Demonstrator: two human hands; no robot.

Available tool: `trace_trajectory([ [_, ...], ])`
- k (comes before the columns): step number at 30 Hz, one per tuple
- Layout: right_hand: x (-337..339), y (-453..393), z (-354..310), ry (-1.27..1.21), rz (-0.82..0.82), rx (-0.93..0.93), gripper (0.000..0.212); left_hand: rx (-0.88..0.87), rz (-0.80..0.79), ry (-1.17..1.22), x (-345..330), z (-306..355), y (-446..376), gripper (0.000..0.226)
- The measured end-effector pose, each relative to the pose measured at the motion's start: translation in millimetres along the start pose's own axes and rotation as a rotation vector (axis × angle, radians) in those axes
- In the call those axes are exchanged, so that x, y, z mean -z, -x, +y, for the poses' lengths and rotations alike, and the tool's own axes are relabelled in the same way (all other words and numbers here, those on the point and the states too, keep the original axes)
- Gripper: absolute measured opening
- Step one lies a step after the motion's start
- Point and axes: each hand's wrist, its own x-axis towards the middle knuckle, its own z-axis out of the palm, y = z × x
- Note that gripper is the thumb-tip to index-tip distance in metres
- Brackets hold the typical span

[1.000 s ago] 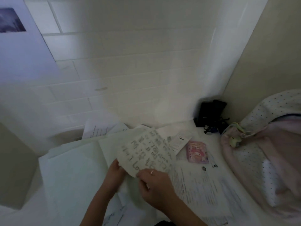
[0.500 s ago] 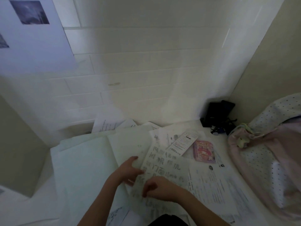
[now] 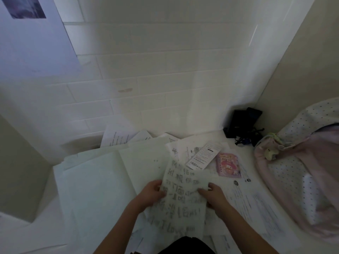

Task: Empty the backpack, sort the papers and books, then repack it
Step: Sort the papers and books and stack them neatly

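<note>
A handwritten sheet (image 3: 180,197) with large grey characters is held over the desk between both hands. My left hand (image 3: 151,194) grips its left edge, thumb on top. My right hand (image 3: 212,194) pinches its right edge. Under and around it lie several loose papers (image 3: 102,180) and printed sheets (image 3: 247,200). A small pink notebook (image 3: 228,165) lies to the right, next to a white barcoded slip (image 3: 204,154). The pink dotted backpack (image 3: 300,162) sits at the right edge, open side toward me.
A black pouch with cords (image 3: 242,125) stands in the back right corner. More papers (image 3: 119,137) lean against the white tiled wall. A poster (image 3: 31,33) hangs at upper left. A beige panel (image 3: 18,162) bounds the desk on the left.
The handwritten sheet was turned from slanted to upright and brought down nearer to me. My hands moved apart to its left and right edges.
</note>
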Motion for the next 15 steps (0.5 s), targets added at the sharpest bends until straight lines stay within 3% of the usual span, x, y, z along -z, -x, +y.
trace_trajectory([
  [4, -8, 6, -41, 0.235, 0.041, 0.265, 0.006, 0.019, 0.052, 0.175, 23, 0, 1, 0.027],
  [8, -8, 7, -74, 0.172, -0.196, 0.225, 0.009, 0.075, -0.075, 0.227, 42, -1, 7, 0.027],
  [11, -4, -8, -88, 0.170, -0.040, 0.340, 0.009, 0.054, 0.097, 0.296, 46, -2, 3, 0.007],
  [15, -3, -25, -89, 0.142, 0.184, 0.402, 0.022, 0.026, 0.270, 0.366, 42, 6, -5, 0.012],
])
